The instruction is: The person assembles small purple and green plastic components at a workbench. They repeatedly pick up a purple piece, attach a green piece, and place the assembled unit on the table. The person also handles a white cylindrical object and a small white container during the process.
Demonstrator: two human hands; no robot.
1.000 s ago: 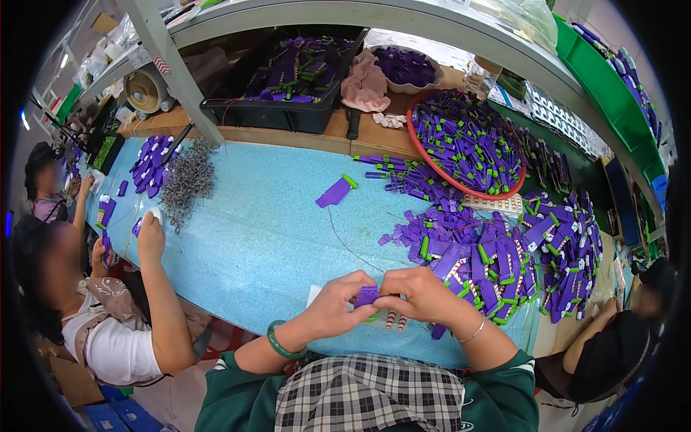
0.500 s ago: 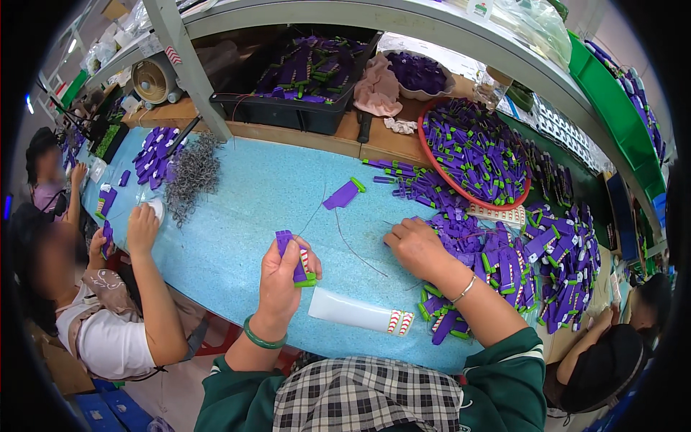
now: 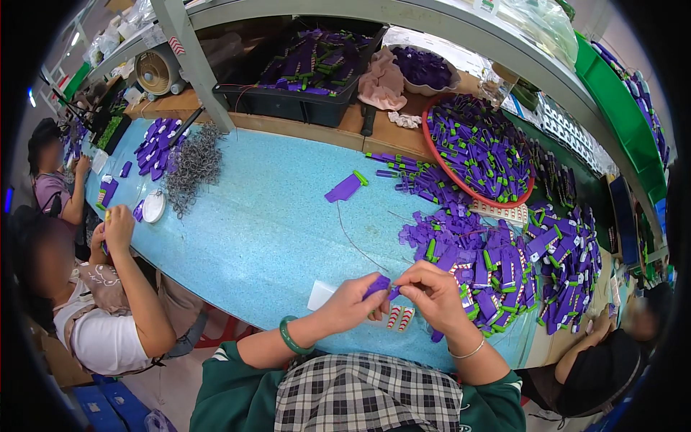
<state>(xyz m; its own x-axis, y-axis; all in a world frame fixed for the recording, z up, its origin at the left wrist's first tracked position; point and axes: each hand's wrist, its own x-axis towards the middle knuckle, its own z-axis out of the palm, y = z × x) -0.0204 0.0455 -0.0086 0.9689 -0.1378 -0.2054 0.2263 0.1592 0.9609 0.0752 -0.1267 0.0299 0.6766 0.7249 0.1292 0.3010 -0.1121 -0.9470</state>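
Spanning light-blue worktable (image 3: 266, 237), purple parts pile (image 3: 504, 266), shelving (image 3: 403, 14)

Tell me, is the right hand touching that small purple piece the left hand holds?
Touching. The head view shows the right hand pinching the purple piece that the left hand grips.

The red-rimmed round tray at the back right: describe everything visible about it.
The round tray has a thin red rim and looks like plastic. It lies flat at the back right of the blue table, heaped with small purple pieces with green ends. More loose purple pieces crowd against its near edge. No hand touches it.
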